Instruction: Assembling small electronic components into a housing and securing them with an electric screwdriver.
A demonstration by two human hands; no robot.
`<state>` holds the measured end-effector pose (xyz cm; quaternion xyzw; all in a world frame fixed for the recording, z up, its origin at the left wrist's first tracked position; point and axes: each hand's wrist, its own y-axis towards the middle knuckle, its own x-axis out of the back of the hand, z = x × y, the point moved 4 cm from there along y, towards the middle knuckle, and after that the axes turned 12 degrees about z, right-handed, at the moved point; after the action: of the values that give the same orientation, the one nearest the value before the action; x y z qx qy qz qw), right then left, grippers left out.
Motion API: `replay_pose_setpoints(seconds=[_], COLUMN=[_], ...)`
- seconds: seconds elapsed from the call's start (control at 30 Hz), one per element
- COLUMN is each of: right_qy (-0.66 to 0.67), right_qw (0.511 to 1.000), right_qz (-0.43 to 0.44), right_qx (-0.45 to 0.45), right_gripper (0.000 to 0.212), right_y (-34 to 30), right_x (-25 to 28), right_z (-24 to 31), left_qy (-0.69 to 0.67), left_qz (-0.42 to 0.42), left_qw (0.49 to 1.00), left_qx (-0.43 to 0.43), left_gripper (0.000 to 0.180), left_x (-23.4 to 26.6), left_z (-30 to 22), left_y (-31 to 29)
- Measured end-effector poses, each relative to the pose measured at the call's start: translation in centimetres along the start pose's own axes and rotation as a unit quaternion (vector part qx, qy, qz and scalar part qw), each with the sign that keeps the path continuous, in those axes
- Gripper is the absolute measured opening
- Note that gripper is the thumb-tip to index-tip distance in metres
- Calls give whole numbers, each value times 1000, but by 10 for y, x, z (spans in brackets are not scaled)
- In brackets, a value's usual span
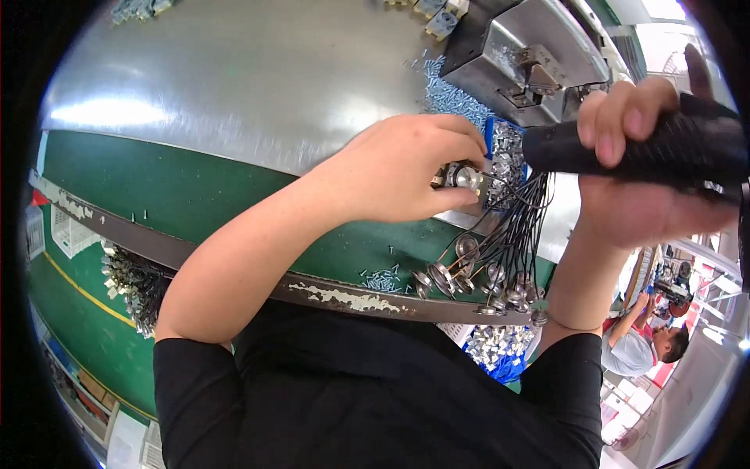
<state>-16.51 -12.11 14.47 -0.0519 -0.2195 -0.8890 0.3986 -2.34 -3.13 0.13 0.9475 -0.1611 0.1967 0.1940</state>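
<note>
My left hand (414, 164) is closed around a small round metal part (467, 178) with a shiny face and a black lead; the fingers hide much of it. My right hand (625, 148) wraps round a thick black cylindrical hand tool (558, 148), raised at the right. The tool's blunt end points left toward my left hand, and its tip cannot be made out. Below it, a bundle of black wires (525, 223) spreads toward several round metal discs (441, 275) at the bench edge. Between my hands lies a blue bin (491, 137) full of small metal pieces.
Loose screws (453, 94) are heaped beside a steel fixture (516, 59) at the back right. More screws (381, 280) lie on the green mat (156, 172) near the bench's front edge (344, 298). Below the bench, a bin of metal parts (500, 348) stands. A person (633, 348) works at far right.
</note>
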Motion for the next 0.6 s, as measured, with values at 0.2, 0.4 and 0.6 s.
replay_pose_setpoints(seconds=[0.2, 0.4, 0.6], right_qy=[104, -18, -155], right_qw=[993, 997, 967], right_qz=[-14, 51, 65], right_qx=[-51, -60, -189], right_gripper=[117, 99, 51], right_y=[3, -15, -40], right_x=[22, 12, 13], right_z=[-20, -8, -2], left_qy=[39, 147, 104], left_qz=[-29, -57, -55], left_qw=[996, 973, 983], left_qx=[-70, -166, -144], left_gripper=[38, 35, 30], left_x=[0, -7, -8], left_z=[-4, -23, -22], left_y=[-4, -12, -17])
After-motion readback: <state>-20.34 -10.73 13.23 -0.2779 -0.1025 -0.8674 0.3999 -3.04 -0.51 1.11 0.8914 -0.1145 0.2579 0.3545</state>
